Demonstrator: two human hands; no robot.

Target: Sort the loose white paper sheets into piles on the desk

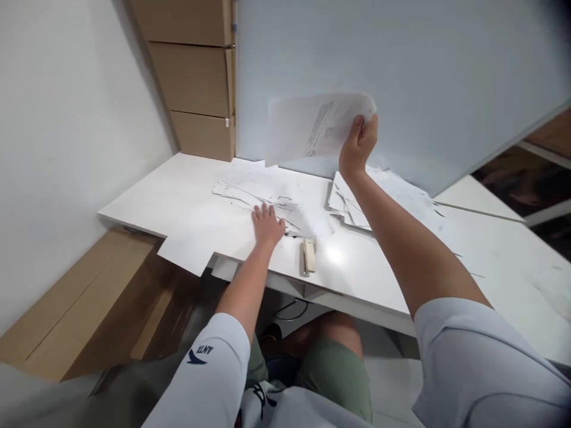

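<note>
Head: right fingers (373, 129) closed around paper (307, 125)

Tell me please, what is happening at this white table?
A person's right hand holds up a thin white paper sheet with dark print above a white, flat-topped table. The person's left hand rests open at the near edge of a loose spread of white papers. A beige, oblong stapler lies untouched near the table's front edge, and a second heap of white papers lies farther right.
</note>
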